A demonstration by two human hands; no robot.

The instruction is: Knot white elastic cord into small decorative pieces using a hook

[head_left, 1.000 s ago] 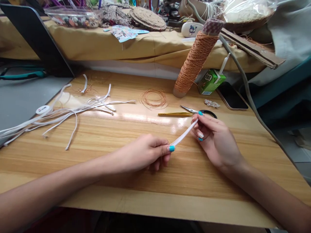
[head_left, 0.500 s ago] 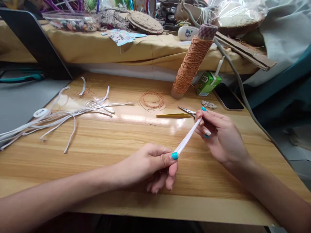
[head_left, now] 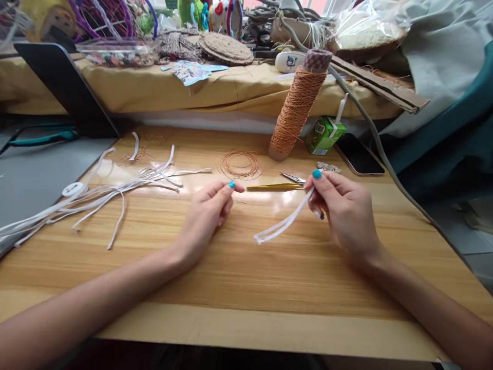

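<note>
My right hand [head_left: 339,205] pinches one end of a folded white cord [head_left: 285,222] between thumb and fingers. The cord's looped end hangs free to the lower left, over the wooden table. My left hand [head_left: 210,213] is apart from the cord, index finger stretched out, the other fingers loosely curled, nothing visible in it. Just beyond its fingertips lie a coil of thin copper-coloured thread [head_left: 239,165] and golden tweezers [head_left: 269,187]. Small scissors [head_left: 292,178] lie behind the tweezers, their handles hidden by my right hand.
Several white cords [head_left: 103,192] spread across the left side. A cone of orange twine [head_left: 296,110] stands at the back, beside a green drink carton [head_left: 325,134] and a phone [head_left: 360,154]. A dark tablet [head_left: 69,87] leans at the left. A cluttered shelf [head_left: 154,97] runs behind.
My left hand has let go of the white cord and moved left and away from me. The cord now hangs slack from my right hand, which has shifted slightly left.
</note>
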